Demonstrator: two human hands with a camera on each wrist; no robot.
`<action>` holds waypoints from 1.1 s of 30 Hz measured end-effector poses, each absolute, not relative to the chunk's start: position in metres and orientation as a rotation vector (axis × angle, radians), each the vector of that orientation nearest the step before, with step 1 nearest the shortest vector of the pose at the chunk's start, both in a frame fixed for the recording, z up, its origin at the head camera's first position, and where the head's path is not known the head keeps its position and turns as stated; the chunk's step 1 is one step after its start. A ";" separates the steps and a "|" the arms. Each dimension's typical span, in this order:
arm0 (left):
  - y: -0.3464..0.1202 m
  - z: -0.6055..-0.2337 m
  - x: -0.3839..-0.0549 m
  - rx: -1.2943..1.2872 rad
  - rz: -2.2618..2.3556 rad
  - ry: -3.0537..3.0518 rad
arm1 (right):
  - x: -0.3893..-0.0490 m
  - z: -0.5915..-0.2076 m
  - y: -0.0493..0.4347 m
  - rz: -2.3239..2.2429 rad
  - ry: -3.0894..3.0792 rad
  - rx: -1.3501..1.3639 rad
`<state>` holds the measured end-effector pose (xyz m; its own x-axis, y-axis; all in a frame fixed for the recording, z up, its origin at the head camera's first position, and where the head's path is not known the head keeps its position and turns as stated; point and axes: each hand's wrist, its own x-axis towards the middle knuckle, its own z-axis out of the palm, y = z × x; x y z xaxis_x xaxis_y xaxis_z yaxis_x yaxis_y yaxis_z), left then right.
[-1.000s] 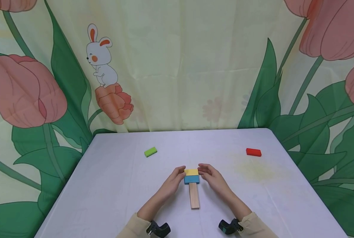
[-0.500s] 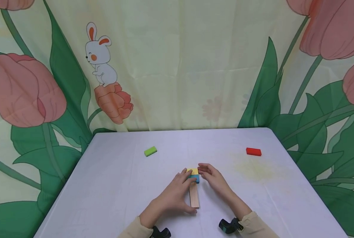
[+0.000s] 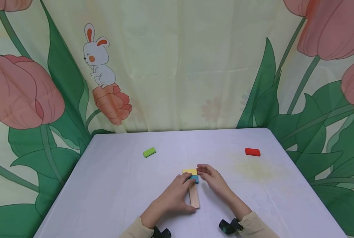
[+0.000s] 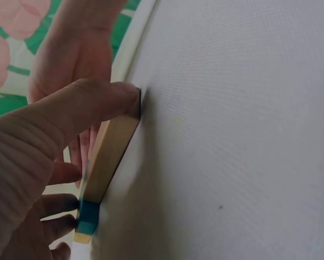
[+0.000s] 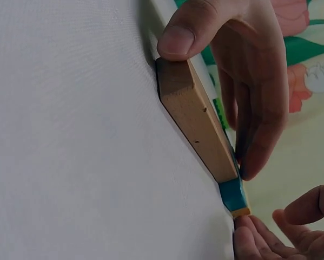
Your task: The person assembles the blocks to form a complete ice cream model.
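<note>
A plain wooden block (image 3: 194, 197) lies lengthwise on the table, with a blue block (image 3: 195, 179) across its far end and a yellow block (image 3: 189, 171) just beyond that. My left hand (image 3: 174, 195) spans the row from the left. Its thumb presses the near end of the wooden block (image 5: 197, 127), while its fingertips reach over the blue block (image 5: 235, 196). On the right side, my right hand (image 3: 215, 180) holds its fingers loosely bent, tips right at the right end of the yellow block. The left hand covers part of the blue block in the head view.
A green block (image 3: 149, 152) lies at the back left of the white-covered table (image 3: 111, 185), and a red block (image 3: 252, 152) at the back right. A curtain (image 3: 171, 66) printed with tulips and a rabbit hangs behind the far edge.
From the left end of the yellow and blue blocks, my left hand has swung over the row, its thumb coming to the wooden block's near end. The right hand has stayed in place.
</note>
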<state>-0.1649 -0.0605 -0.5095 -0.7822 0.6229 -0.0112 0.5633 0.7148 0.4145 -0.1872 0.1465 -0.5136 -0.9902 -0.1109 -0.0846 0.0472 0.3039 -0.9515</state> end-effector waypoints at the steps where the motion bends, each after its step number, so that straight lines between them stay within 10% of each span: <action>1: -0.061 -0.510 -0.165 0.967 0.584 2.772 | -0.188 -0.514 0.148 -1.772 2.428 -0.059; 33: -0.065 -0.508 -0.162 1.007 0.432 2.793 | -0.248 -0.487 0.338 -0.803 3.037 -0.074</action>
<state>-0.1617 -0.0653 -0.5077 -0.7659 0.6420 -0.0352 0.6014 0.7347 0.3139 -0.2485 0.3382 -0.4867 -0.9989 -0.0451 0.0128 -0.0455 0.8682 -0.4941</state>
